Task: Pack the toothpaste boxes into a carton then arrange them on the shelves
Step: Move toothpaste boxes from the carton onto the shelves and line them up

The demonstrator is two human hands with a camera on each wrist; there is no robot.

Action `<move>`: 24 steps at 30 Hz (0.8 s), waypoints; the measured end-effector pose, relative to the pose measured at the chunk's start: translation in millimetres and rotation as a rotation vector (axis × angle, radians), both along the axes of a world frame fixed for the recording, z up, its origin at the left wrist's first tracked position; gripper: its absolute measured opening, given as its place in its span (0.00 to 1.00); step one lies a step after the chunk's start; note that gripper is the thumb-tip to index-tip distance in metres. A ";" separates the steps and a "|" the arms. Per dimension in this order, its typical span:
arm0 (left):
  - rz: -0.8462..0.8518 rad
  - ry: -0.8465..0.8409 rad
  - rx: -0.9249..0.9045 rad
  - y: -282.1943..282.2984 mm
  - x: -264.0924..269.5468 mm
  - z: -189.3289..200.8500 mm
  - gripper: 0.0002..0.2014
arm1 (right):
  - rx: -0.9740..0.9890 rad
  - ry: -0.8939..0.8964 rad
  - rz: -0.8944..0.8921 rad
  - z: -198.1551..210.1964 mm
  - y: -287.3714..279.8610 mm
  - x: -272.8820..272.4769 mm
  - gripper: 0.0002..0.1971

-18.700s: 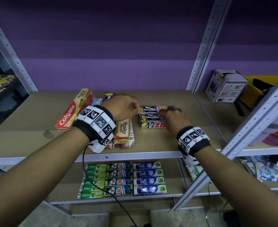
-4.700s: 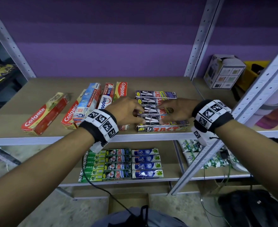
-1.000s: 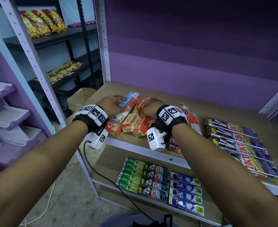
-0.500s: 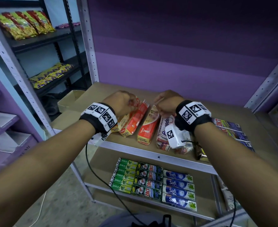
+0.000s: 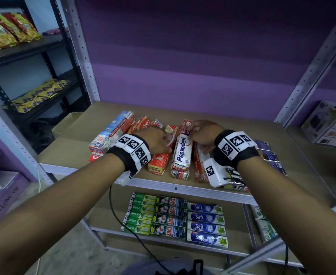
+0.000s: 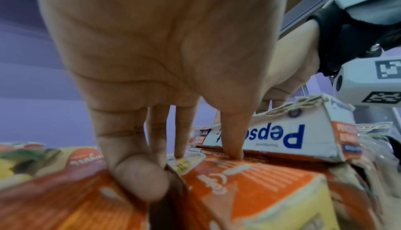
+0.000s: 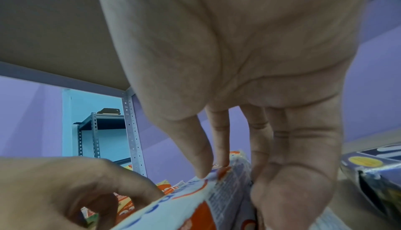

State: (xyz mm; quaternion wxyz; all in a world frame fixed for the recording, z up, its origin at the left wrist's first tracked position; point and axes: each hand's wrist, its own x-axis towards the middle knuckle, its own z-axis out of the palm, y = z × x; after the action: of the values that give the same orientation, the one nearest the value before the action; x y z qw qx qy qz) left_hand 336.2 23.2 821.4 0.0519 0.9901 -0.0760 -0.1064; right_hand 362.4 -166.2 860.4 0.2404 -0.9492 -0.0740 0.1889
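the white pepsodent box [image 5: 183,150] lies on the top shelf [image 5: 95,124], near the front edge, in a row of toothpaste boxes. the right hand [image 5: 204,133] pinches this box near its far end, thumb on one side and fingers [image 7: 293,173] on the other. just left of the pepsodent box is an orange box [image 5: 159,160], and the left hand [image 5: 157,140] grips it, with the thumb [image 6: 231,137] pushed down into the gap beside the pepsodent box. further left of the pepsodent box lie red colgate boxes [image 5: 139,123] and a blue and white box [image 5: 111,132], all a bit crooked. to the right of the pepsodent box lie dark boxes [image 5: 270,155]. on the lower shelf [image 5: 238,241], below the pepsodent box, green and blue boxes sit in neat rows. it looks like the packing is done and the step now is lining up boxes on the shelf. next, the hands likely need to slide the two boxes straight and snug, side by side, pushing softly, since the box ends look torn and bent.
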 end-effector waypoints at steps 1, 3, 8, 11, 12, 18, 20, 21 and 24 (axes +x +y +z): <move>0.012 0.016 0.017 -2.8 0.5 -2.0 0.33 | -0.002 0.008 -0.004 -1.3 -1.5 0.2 0.19; 0.029 0.032 0.029 -7.6 1.6 -5.8 0.36 | 0.008 0.030 -0.018 -3.4 -4.2 0.0 0.19; 0.126 0.059 -0.035 -12.1 3.3 -5.8 0.37 | 0.070 0.046 -0.044 -9.5 -5.4 -0.7 0.23; 0.176 0.055 -0.098 -9.0 3.2 -4.1 0.35 | 0.087 0.023 -0.009 -13.9 1.9 -2.3 0.24; 0.194 0.058 -0.125 -7.6 3.0 -3.7 0.35 | 0.106 0.042 -0.013 -15.1 4.9 -3.5 0.24; 0.259 0.038 -0.255 5.7 3.6 3.9 0.38 | 0.189 0.104 -0.061 -20.9 19.0 -5.3 0.23; 0.259 0.007 -0.247 12.3 4.1 10.5 0.37 | 0.193 0.098 -0.067 -21.7 22.3 -4.0 0.24; 0.264 -0.010 -0.246 16.1 3.9 13.9 0.37 | 0.175 0.077 -0.051 -22.1 23.2 -3.1 0.23; 0.311 -0.061 -0.299 29.8 2.2 23.7 0.37 | 0.171 0.026 -0.046 -22.3 25.7 -0.4 0.20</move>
State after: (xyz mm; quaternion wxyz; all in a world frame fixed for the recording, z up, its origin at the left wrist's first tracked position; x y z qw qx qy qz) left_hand 338.4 53.0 845.2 0.2116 0.9739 0.0613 -0.0546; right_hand 362.0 -140.4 838.1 0.3258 -0.9241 -0.0650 0.1888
